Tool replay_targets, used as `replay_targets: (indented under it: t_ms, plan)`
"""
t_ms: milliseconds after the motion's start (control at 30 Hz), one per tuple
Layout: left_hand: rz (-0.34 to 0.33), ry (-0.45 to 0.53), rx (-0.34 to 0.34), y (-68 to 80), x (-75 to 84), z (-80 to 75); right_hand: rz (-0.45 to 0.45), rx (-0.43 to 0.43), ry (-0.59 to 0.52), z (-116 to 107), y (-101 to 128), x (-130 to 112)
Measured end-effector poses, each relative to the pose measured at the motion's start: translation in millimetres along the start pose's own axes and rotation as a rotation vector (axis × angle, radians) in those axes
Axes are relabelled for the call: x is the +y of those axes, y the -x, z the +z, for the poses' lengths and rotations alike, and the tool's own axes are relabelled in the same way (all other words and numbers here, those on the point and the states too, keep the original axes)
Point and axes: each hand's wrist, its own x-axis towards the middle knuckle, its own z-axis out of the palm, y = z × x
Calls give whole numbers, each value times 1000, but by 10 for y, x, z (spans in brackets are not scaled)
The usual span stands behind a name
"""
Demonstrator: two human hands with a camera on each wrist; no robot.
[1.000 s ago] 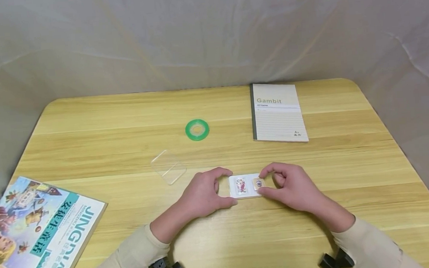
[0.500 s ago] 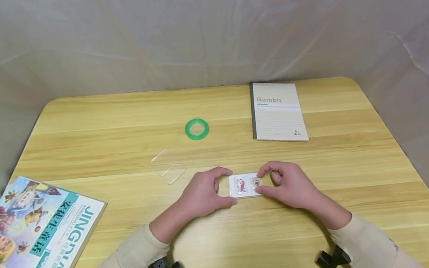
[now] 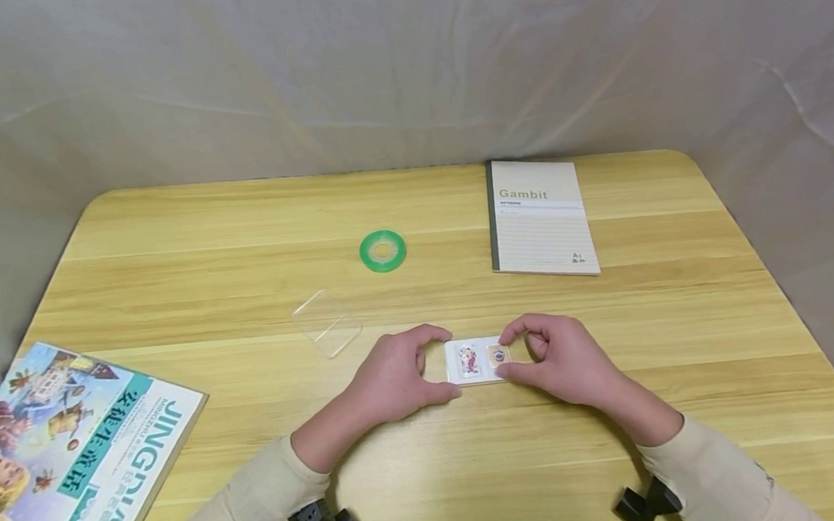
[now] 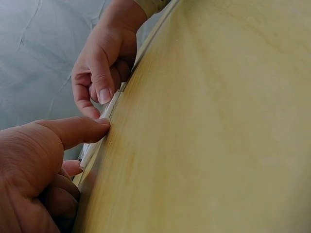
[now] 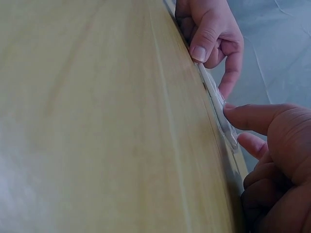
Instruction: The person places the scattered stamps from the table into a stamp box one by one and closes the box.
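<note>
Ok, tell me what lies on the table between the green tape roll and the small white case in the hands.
In the head view, only bare table lies between the tape roll and the case. The clear lid lies left of that stretch.

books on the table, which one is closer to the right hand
The Gambit notebook, beyond the right hand; the colourful picture book lies at the table's far left corner.

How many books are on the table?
2. A picture book lies at the near left corner of the table; a Gambit notebook lies at the far right. None seem hidden.
</note>
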Motion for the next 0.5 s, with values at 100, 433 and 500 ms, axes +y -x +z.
replay_targets:
  t_ms: [100, 433, 500]
  plan:
    - [-4, 3, -2, 1, 1, -1, 1, 3, -8, 0, 5, 1]
    - [3, 3, 3, -1, -7, -2, -14, 2, 2, 5, 7, 17]
    - [3, 4, 4, 1, -6, -1, -12, 3, 5, 9, 6, 20]
